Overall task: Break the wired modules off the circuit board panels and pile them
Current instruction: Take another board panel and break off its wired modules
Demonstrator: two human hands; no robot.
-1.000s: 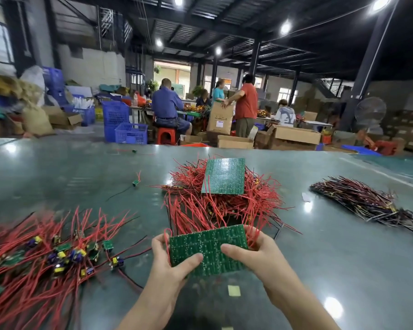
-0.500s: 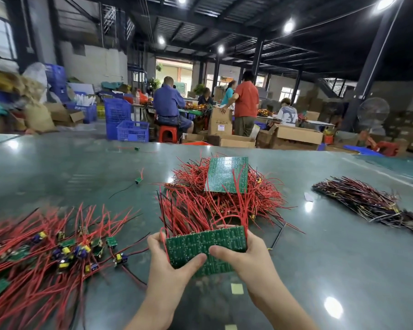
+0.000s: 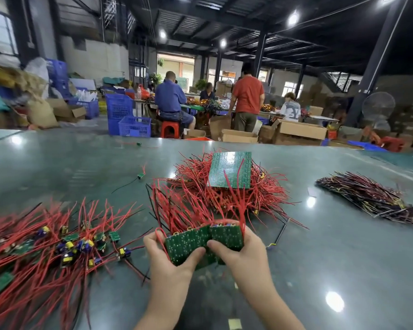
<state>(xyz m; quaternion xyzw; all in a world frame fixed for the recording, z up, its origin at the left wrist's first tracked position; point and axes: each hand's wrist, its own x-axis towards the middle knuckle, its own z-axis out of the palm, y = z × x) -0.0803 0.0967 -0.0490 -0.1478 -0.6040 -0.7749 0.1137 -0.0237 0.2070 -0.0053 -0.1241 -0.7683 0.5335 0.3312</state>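
A green circuit board panel (image 3: 189, 242) with red wires fanning up behind it is held low over the table, bent along a crack near its middle. My left hand (image 3: 167, 256) grips its left part, thumb on the face. My right hand (image 3: 241, 248) grips the right part (image 3: 229, 235). Behind lies a heap of wired panels (image 3: 200, 186) topped by a flat green panel (image 3: 230, 170). At the left spreads a pile of separated modules (image 3: 65, 246) with red wires.
A bundle of dark wires (image 3: 372, 198) lies at the right on the green table (image 3: 343, 258). One loose module (image 3: 140, 176) sits further back left. Beyond the table's far edge stand blue crates (image 3: 127, 117) and cardboard boxes (image 3: 296, 132), with several people working there.
The panel was flat between my hands; now it has snapped near the middle and the two parts tilt against each other. My hands drew closer, with the wires tipped upward.
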